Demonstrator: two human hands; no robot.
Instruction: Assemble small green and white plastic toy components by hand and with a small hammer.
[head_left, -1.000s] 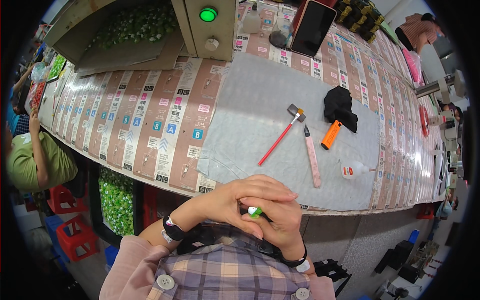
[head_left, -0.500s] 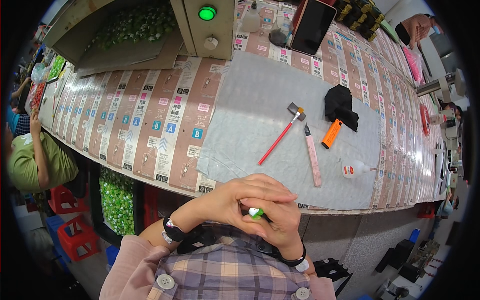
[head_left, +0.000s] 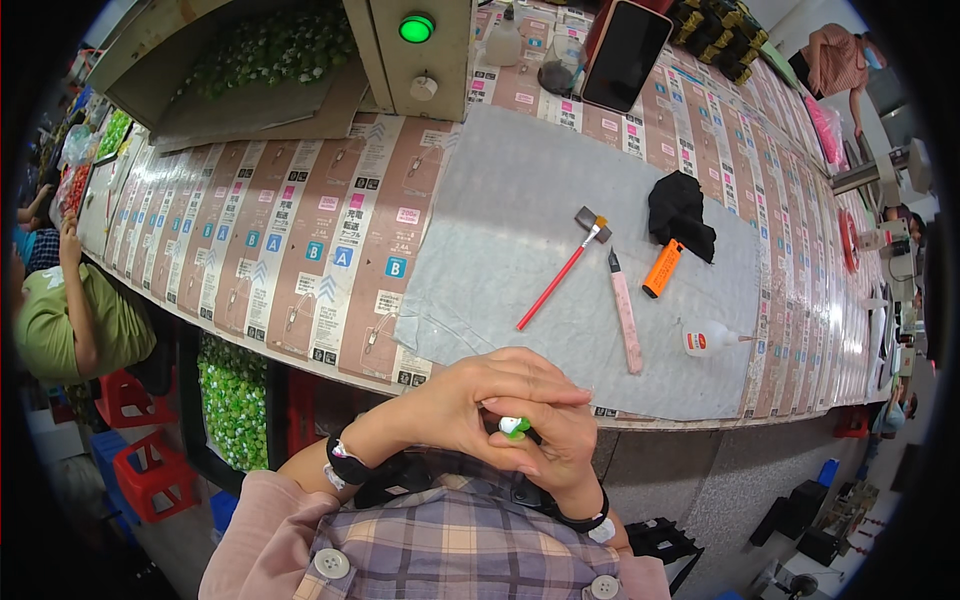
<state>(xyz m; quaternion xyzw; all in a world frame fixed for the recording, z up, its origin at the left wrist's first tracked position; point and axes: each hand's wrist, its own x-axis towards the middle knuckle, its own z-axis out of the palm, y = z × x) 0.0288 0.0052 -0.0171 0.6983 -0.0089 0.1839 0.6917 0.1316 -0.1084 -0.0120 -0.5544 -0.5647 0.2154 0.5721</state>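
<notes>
Both hands meet over my lap, just off the table's near edge. Between them sits a small green-and-white piece [head_left: 514,427], partly hidden by fingers. My left hand [head_left: 478,395] curls against it, its fingers laid across the other hand's. From the right side my right hand [head_left: 567,440] closes round the same piece. Beyond them, on a grey cloth [head_left: 480,240], lie a red-handled brush [head_left: 553,285], a pink-handled tool with a dark tip [head_left: 626,315], an orange tool [head_left: 662,267], a black cloth [head_left: 680,212] and a white needle-nosed bottle [head_left: 706,338].
A metal machine box with a green light [head_left: 416,28] stands at the back left, green-and-white pieces [head_left: 270,55] inside. A phone [head_left: 627,55] leans at the back. A black tray [head_left: 233,400] of similar pieces is beside me, near red stools [head_left: 155,475]. Other people sit or stand around.
My hands and the piece stay almost still, with only a slight shift. At the far right a person in the background has changed posture, an arm now hanging down.
</notes>
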